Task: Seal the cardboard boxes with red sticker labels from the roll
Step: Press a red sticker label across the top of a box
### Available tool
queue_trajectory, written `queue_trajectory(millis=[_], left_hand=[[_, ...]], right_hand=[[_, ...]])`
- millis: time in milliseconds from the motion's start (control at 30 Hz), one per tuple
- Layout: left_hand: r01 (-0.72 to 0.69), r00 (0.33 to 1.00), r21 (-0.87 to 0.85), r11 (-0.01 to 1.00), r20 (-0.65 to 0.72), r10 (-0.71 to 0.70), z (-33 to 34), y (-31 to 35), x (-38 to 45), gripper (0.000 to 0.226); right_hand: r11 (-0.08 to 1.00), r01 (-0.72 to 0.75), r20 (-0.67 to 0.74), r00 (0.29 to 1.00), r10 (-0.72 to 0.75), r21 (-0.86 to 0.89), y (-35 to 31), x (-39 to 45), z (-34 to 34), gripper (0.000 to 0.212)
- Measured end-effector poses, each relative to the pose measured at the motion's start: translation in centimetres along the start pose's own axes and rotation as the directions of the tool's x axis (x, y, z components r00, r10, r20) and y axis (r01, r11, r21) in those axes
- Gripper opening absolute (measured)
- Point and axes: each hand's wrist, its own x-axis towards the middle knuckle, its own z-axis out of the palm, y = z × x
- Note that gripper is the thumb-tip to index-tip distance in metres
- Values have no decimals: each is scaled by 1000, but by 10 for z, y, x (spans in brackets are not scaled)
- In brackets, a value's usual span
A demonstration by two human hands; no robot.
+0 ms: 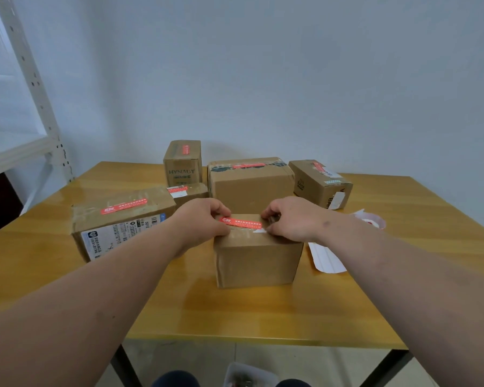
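A small cardboard box (256, 258) stands on the wooden tabletop (235, 311), near the middle and closest to the person; a red sticker label (241, 222) lies across its top, running from left to right over the flap seam. The left hand (204, 222) has its fingers curled down on the left end of the label and seems to pinch or press it there; the right hand (289, 219) has its fingers curled at the right end of the label, at the far right edge of the box top; whether it pinches the label or only presses on it I cannot tell.

To the right of the box, the label roll (370, 220) lies on the tabletop behind the right forearm, and a strip of white backing paper (326, 259) lies just beside the box.

Five other boxes stand farther away, each with a red label on top: a wide box with a shipping label (120, 222) at the left; a low box (189, 191) behind it; a tall box (182, 163) at the far side; a large box (250, 181) just behind the small one; a tilted box (320, 182) at the far right.

A white metal shelf (25, 79) stands at the far left against the wall.
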Motion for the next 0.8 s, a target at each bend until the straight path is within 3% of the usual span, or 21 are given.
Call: queue_trajectory(millis=[200,433,633,800], left_hand=[[-6,999,73,997,32,4,-7,3,11,20],[-51,998,271,961,60,36,-13,8,21,21],[-159,987,523,837,90,132,-17,12,23,17],[-235,970,726,647,137,199,-19,15,21,26]], right_hand=[[1000,-10,17,1000,9,22,3,5,0,39],[999,-27,30,999,26,28,0,8,-3,36],[999,-29,31,999,28,29,-2,8,-3,36],[999,-35,20,999,34,36,-3,9,-3,34]])
